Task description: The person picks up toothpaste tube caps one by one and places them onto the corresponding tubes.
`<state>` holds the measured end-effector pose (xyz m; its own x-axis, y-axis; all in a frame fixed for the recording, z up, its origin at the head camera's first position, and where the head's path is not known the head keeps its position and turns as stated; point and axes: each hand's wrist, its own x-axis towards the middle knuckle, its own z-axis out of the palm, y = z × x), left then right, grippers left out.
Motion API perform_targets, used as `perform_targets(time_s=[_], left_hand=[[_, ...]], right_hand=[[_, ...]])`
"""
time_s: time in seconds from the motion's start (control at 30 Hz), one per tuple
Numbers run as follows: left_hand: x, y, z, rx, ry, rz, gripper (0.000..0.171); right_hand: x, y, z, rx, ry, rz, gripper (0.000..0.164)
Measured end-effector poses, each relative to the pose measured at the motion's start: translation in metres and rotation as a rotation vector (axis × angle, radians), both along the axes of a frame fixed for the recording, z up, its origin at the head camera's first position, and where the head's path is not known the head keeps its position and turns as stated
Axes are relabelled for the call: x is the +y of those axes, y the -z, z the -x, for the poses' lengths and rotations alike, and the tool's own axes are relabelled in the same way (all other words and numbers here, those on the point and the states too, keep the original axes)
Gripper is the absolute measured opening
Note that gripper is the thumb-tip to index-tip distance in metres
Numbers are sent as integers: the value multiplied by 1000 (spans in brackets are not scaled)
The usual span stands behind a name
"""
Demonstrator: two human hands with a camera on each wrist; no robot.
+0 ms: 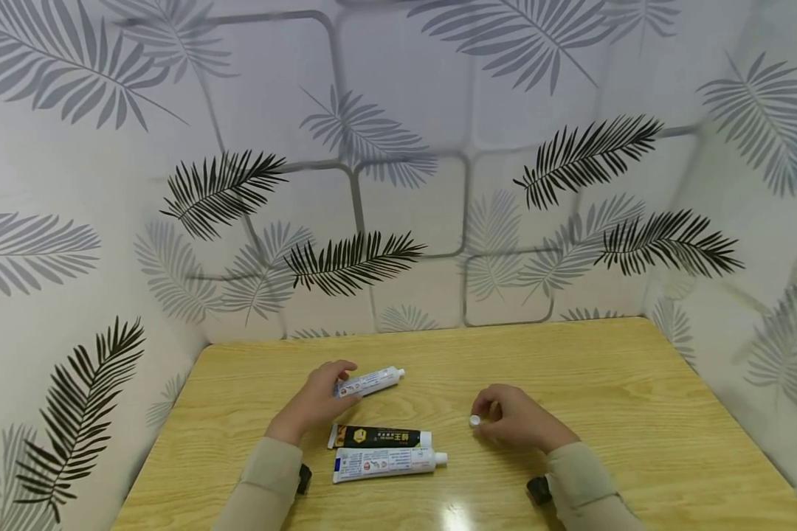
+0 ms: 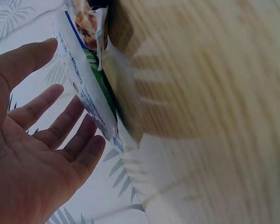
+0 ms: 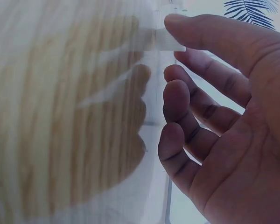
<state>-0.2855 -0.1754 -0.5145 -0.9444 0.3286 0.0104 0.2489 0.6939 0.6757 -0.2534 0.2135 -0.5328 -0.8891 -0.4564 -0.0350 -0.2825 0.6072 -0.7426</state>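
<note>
A white toothpaste tube (image 1: pixel 370 382) lies tilted on the table, its narrow white tip pointing right. My left hand (image 1: pixel 315 398) is at its flat end, thumb and fingers spread loosely. In the left wrist view the fingertips are close against the printed tube (image 2: pixel 84 77), with the thumb apart from it. My right hand (image 1: pixel 518 420) pinches a small white cap (image 1: pixel 474 420) at the table surface. In the right wrist view the thumb is on this ridged cap (image 3: pixel 170 41), the index finger is partly hidden behind, and the other fingers are curled loosely.
Nearer me, a black toothpaste tube (image 1: pixel 380 437) with a white cap lies just above another white tube (image 1: pixel 385 464), both pointing right. The wooden table (image 1: pixel 558 369) meets a leaf-patterned wall (image 1: pixel 412 214) at its back edge.
</note>
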Motion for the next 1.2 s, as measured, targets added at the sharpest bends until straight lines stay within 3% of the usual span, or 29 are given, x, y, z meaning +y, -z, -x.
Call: perform_targets(time_s=[0.23, 0.6, 0.87, 1.0, 1.2], left_hand=[[5, 3, 8, -38, 19, 73, 55], [7, 5, 13, -43, 15, 208, 47], [7, 2, 7, -23, 8, 218, 40], [7, 1, 4, -10, 37, 206, 37], [9, 1, 1, -18, 88, 139, 37]], right_hand=[[-4, -1, 0, -10, 11, 26, 8], [-10, -7, 0, 47, 15, 80, 9], [-12, -8, -2, 49, 7, 118, 8], [-12, -9, -4, 53, 21, 107, 9], [-13, -12, -5, 69, 35, 131, 26]])
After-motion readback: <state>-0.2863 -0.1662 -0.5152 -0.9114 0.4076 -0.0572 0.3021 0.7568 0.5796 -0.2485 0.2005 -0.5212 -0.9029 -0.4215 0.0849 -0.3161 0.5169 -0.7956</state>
